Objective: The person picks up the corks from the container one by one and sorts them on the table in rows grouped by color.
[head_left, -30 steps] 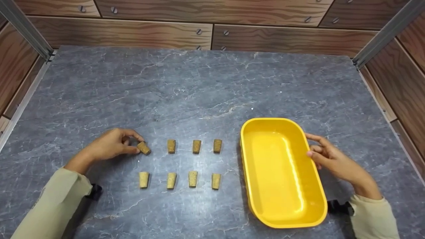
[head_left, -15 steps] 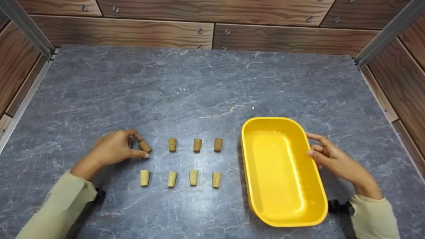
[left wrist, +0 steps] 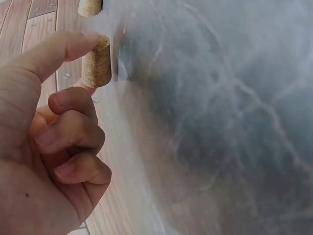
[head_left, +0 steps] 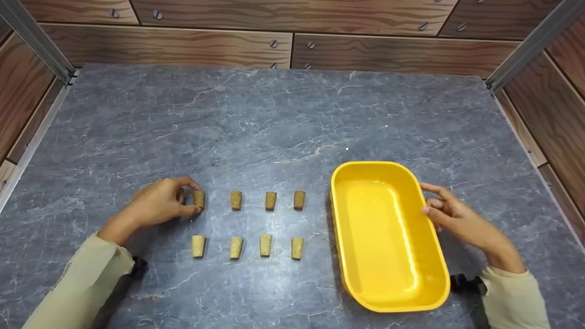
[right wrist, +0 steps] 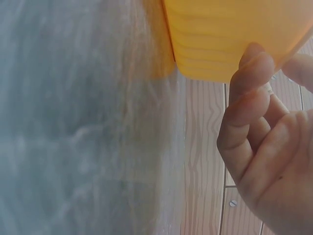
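Observation:
Between thumb and index finger, my left hand (head_left: 160,204) pinches a dark brown cork stopper (head_left: 199,199) at the left end of the back row. The left wrist view shows this cork (left wrist: 97,63) lengthwise between the two fingertips, its other fingers curled in. To its right lie the other dark corks (head_left: 236,200) of that row. A front row of paler corks (head_left: 198,246) lies nearer the person. My right hand (head_left: 468,224) grips the right rim of a yellow plastic tub (head_left: 337,219), thumb over the edge; its ribbed outer wall (right wrist: 210,49) shows in the right wrist view.
Everything sits on a grey marble-patterned table (head_left: 256,123). Wood-patterned panels (head_left: 183,45) enclose its back and sides, with metal posts (head_left: 534,45) at the back corners. A tiny white speck (head_left: 347,149) lies beyond the tub.
The left-hand cork has turned from a slant to upright in line with its row, and the left hand has shifted slightly right. The right hand and tub stay put.

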Action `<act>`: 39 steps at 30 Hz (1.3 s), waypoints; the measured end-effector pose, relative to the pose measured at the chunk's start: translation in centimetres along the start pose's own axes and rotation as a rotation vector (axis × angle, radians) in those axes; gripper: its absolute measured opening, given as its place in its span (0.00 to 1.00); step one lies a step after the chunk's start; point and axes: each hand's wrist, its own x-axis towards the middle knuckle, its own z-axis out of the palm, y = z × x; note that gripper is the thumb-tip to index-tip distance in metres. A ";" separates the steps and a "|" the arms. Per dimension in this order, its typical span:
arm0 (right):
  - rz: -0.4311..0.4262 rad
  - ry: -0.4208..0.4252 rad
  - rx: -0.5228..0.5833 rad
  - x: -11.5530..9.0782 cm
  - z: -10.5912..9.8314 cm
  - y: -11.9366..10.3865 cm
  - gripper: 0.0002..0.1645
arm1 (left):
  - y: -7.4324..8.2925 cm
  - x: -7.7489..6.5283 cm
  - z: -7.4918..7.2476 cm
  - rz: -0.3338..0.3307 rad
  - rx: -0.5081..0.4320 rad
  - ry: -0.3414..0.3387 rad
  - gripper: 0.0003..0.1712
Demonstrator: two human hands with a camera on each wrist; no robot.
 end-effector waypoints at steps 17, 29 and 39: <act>-0.006 -0.028 0.020 -0.1 -0.1 0.1 0.31 | -0.2 0.2 0.4 0.057 -0.076 -0.027 0.26; 0.074 -0.007 -0.095 0.2 -0.2 -1.1 0.33 | 0.4 -0.7 -0.2 0.014 -0.126 0.006 0.29; 0.032 0.299 -0.438 0.5 -0.3 -2.6 0.32 | 1.8 -2.1 -0.1 0.056 0.027 0.310 0.33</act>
